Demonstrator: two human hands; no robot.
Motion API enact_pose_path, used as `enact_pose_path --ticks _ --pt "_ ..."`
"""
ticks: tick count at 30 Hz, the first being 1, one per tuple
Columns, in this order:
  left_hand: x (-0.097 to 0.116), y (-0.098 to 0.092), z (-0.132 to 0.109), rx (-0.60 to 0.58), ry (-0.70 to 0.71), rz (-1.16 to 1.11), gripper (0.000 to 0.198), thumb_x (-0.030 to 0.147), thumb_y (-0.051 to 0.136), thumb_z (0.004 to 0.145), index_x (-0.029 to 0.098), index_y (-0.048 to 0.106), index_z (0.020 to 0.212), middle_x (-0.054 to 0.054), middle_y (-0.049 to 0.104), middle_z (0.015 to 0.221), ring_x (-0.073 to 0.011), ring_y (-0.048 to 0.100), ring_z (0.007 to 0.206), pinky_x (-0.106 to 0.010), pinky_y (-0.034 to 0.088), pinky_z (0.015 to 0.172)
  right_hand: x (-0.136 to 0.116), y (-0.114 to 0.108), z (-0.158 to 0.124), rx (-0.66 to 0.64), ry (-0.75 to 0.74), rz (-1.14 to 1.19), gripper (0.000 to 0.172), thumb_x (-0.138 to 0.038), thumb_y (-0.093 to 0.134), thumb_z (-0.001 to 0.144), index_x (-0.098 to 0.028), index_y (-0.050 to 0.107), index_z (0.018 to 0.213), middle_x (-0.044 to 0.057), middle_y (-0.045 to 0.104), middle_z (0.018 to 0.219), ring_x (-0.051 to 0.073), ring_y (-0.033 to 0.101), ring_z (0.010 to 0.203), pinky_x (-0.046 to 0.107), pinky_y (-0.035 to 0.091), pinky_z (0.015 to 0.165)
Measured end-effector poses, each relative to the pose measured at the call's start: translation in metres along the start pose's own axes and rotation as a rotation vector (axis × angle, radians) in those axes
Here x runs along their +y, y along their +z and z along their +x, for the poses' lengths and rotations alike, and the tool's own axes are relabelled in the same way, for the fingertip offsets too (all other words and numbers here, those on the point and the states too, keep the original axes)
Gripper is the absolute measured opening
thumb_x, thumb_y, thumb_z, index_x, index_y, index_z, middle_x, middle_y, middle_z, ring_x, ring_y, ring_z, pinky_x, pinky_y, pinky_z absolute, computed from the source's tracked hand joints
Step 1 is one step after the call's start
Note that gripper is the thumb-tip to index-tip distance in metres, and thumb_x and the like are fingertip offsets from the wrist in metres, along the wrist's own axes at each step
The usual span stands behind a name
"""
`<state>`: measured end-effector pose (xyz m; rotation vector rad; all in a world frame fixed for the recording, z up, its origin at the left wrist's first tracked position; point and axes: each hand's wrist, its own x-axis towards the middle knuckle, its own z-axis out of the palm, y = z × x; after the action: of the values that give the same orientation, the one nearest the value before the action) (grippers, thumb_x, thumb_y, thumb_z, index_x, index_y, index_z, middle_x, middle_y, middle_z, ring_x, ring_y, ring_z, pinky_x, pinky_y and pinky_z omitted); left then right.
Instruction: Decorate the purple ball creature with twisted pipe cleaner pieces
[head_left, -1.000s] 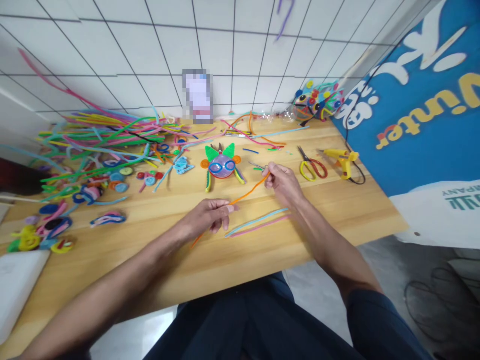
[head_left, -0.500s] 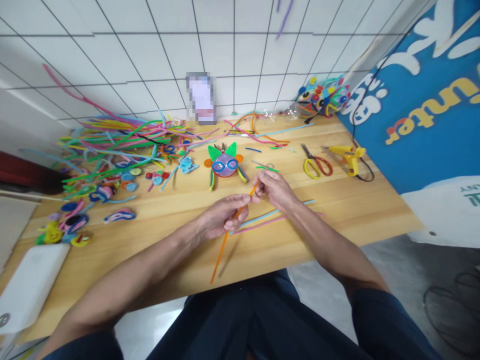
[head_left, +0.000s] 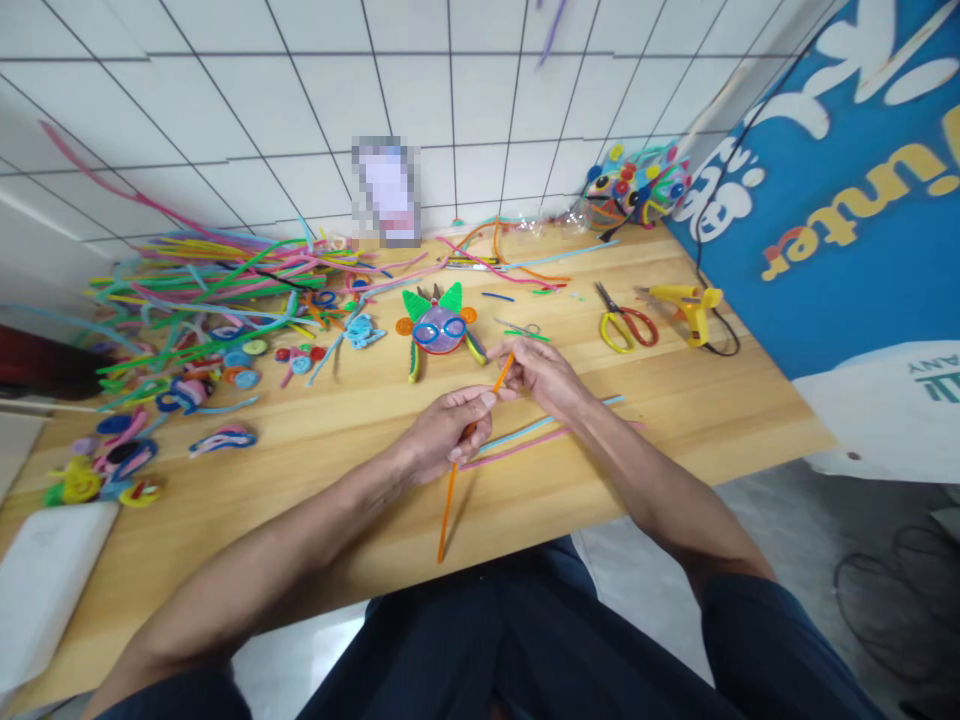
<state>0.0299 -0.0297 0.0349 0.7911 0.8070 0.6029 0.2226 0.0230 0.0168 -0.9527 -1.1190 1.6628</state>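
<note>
An orange pipe cleaner runs through my left hand, which is closed around it, its long end hanging down toward the table's front edge. My right hand pinches the upper end of the same pipe cleaner, just above my left thumb. Under my hands, a light blue pipe cleaner and a pink pipe cleaner lie on the wooden table. Just beyond my hands sits a small figure with green ears, blue ring eyes, orange discs at its sides and green-yellow legs.
Scissors and a yellow glue gun lie at the right. A heap of coloured pipe cleaners covers the back left, with curled pieces nearby. A white box-shaped device rests at the left edge. Decorated figures stand at the back right.
The hanging end of the orange pipe cleaner has swung to the right, closer to upright. My hands keep nearly the same grip, and the whole view has shifted slightly.
</note>
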Motion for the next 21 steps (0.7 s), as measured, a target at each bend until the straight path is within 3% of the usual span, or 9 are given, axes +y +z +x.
enact_pose_path --ticks 8,13,21 --pt "-0.0078 -0.0021 0.0032 -0.060 0.014 0.018 0.063 0.061 0.080 0.086 0.010 0.071 0.123 0.010 0.049 0.046 -0.0041 0.026 0.032 -0.018 0.023 0.036 0.0088 0.0064 -0.0014 0.036 0.040 -0.057 0.060 -0.076 0.084 0.072 -0.019 0.067 0.070 -0.003 0.059 0.053 0.008 0.049 0.046 0.020 0.040 0.045" --pt "-0.0062 0.0007 -0.0007 -0.011 0.036 0.005 0.064 0.057 0.083 0.083 0.014 0.069 0.129 0.007 0.063 0.063 -0.0029 0.033 0.033 -0.019 0.023 0.035 0.0042 0.0044 0.0005 0.058 0.029 -0.026 0.062 -0.076 0.088 0.066 -0.018 0.068 0.069 -0.004 0.057 0.051 0.007 0.047 0.044 0.019 0.039 0.043" --pt "-0.0078 0.0011 0.0003 0.083 0.119 0.039 0.056 0.052 0.081 0.083 0.011 0.075 0.120 0.007 0.057 0.056 -0.0031 0.032 0.035 -0.019 0.019 0.037 -0.0003 -0.0006 0.0022 0.033 0.098 0.105 0.061 -0.077 0.085 0.069 -0.018 0.070 0.080 -0.005 0.061 0.055 0.007 0.050 0.042 0.019 0.042 0.040"
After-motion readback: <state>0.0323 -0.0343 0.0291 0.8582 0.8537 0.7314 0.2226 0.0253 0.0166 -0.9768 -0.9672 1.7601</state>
